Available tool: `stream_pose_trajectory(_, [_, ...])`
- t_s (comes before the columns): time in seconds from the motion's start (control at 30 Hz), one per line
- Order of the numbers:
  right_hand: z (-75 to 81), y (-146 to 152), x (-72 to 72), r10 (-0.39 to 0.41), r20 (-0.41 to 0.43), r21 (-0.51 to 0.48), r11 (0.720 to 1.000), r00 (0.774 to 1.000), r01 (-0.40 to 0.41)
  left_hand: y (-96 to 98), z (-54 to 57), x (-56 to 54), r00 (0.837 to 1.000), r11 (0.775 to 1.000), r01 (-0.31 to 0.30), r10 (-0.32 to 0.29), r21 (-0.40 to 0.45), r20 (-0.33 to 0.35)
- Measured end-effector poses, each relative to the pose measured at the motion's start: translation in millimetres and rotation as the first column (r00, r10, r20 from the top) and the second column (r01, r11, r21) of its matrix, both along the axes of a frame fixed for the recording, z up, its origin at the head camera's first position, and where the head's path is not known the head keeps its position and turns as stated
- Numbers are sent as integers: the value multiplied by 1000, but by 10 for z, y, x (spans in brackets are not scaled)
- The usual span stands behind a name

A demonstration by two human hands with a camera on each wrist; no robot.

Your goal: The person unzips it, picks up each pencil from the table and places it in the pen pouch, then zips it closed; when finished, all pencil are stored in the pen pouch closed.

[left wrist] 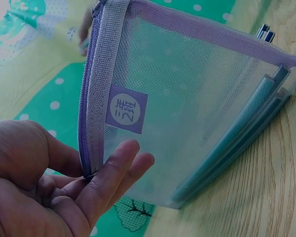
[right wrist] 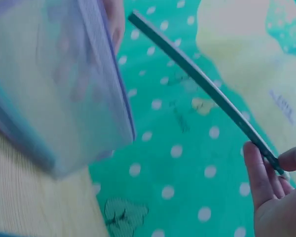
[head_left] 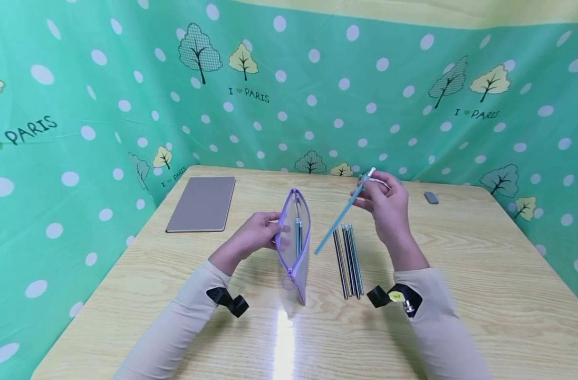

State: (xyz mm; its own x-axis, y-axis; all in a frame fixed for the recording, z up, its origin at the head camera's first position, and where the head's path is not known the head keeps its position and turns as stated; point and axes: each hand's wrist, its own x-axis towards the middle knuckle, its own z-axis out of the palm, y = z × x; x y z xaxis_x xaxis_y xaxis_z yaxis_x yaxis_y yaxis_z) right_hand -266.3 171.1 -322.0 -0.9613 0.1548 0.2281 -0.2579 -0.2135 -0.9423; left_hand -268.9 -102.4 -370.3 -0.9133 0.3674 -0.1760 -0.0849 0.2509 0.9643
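Observation:
My left hand (head_left: 257, 234) pinches the zippered edge of a purple mesh pencil case (left wrist: 187, 98), which stands with its mouth unzipped and spread. Through the mesh in the left wrist view, a few pencils (left wrist: 232, 128) lie along the bottom of the case. Between the thumb and fingers of my right hand (head_left: 387, 203) is a teal pencil (right wrist: 202, 81), held near its white-tipped end. It slants down to the left, its lower end just right of the case's mouth. Several dark and teal pencils (head_left: 348, 261) lie side by side on the table under it.
A grey-brown notebook (head_left: 202, 205) lies at the table's back left. Toward the back right is a small grey eraser (head_left: 431, 198). Behind the wooden table (head_left: 483, 295) hangs a green dotted curtain (head_left: 317, 79) with printed trees.

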Motion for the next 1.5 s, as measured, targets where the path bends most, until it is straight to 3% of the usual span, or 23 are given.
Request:
stream_pose_trajectory(0.27, [71, -262, 177, -70, -149, -122, 991, 986, 52, -14, -10, 16, 1000, 1000, -6, 6, 2, -2])
stream_pose_trajectory(0.53, [30, -412, 225, -77, -234, -126, 991, 969, 49, 21, -4, 8, 1000, 1000, 14, -14, 3, -14])
stream_pose_trajectory(0.8, [-46, -485, 237, -6, -239, -4, 1000, 971, 5, 33, 44, 20, 1000, 1000, 16, -17, -4, -26])
stream_pose_trajectory(1.1, [-90, -554, 284, 32, -254, 130, 991, 967, 1, 39, 44, 15, 1000, 1000, 6, -5, 11, -5])
stream_pose_trajectory(1.5, [-157, -602, 308, 117, -184, 225, 971, 976, -74, 36, 5, 4, 1000, 1000, 6, -6, -5, 2])
